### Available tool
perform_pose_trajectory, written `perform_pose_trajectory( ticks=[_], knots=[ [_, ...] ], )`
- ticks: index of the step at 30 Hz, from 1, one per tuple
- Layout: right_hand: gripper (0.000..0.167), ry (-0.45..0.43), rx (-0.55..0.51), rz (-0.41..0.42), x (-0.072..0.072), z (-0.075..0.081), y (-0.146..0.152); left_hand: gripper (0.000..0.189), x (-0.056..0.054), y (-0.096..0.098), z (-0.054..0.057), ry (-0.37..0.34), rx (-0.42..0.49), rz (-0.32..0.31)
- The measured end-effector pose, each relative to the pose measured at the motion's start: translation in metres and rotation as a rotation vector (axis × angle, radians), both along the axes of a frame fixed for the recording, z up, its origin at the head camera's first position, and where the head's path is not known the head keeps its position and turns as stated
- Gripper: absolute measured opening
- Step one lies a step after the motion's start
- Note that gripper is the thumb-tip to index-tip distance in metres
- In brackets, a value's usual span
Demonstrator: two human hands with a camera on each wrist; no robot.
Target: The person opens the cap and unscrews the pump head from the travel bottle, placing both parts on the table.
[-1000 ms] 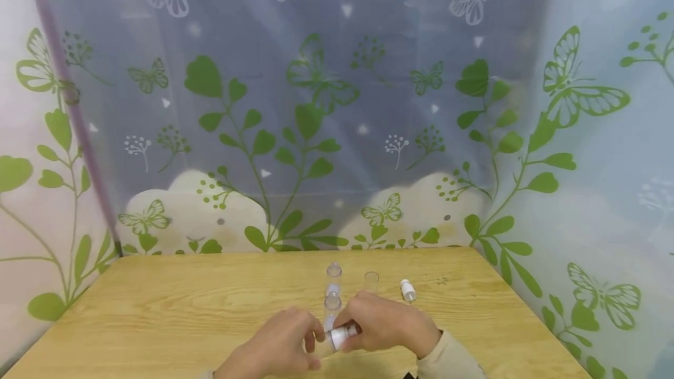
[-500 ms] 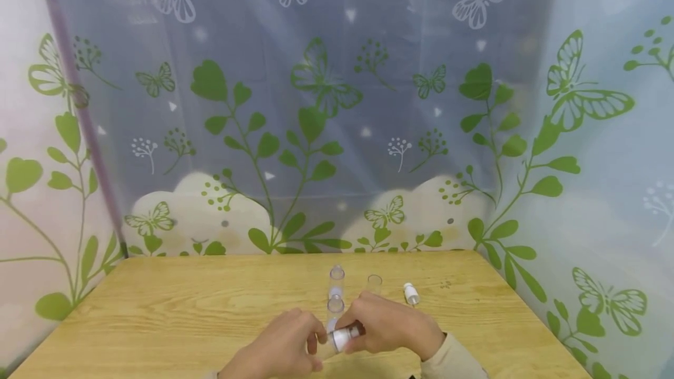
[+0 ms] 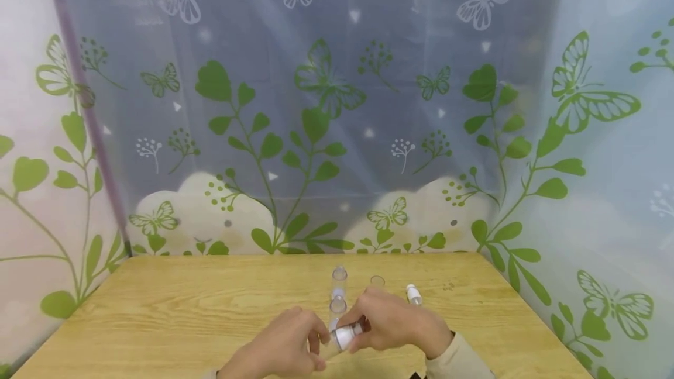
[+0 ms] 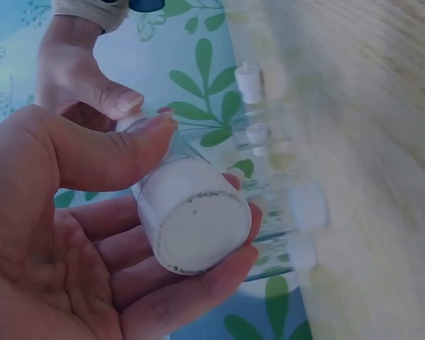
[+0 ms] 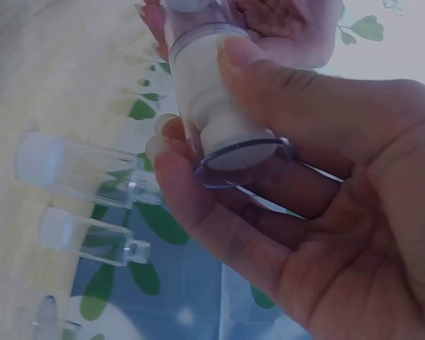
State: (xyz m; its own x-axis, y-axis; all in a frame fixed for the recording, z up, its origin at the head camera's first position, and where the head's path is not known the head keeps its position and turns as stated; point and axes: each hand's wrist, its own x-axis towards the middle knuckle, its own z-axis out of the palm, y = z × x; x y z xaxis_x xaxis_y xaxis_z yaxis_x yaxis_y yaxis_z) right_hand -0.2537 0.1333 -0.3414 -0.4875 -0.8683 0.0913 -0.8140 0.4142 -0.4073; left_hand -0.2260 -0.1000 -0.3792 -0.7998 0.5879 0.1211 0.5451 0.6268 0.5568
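Observation:
Both hands hold one clear plastic pump bottle [image 3: 344, 337] that lies tilted between them, low over the front of the table. In the left wrist view, my left hand [image 4: 71, 212] grips the bottle's lower end, thumb on one side and fingers round the other, with its white round base [image 4: 204, 234] facing the camera. My right hand [image 3: 395, 321] grips the other end; the right wrist view shows thumb and fingers round a clear sleeve with a white pump part [image 5: 211, 88] inside. The left hand [image 3: 281, 343] has its fingertips close beside the right hand's.
Two clear bottles with white bases, one larger [image 5: 92, 170] and one smaller [image 5: 95, 237], stand on the wooden table [image 3: 210, 297] just beyond the hands. A clear cup-like rim [image 3: 377, 280] shows behind the right hand, and a white pump top [image 3: 413, 294] lies further right. Printed curtains surround the table.
The right hand has risen slightly and now covers more of the clear cup-like piece behind it. Both hands keep their grip on the pump bottle. The head view has shifted a little.

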Motion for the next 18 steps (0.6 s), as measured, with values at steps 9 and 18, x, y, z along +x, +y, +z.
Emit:
perform_pose_trajectory(
  ticks=[9, 18],
  knots=[
    [0.03, 0.056, 0.014, -0.047, 0.003, 0.008, -0.003, 0.026, 0.001, -0.002, 0.01, -0.033, 0.038, 0.0],
    [0.034, 0.055, 0.01, -0.156, 0.002, 0.02, 0.008, 0.019, 0.001, -0.013, 0.003, -0.059, 0.074, -0.005]
  ],
)
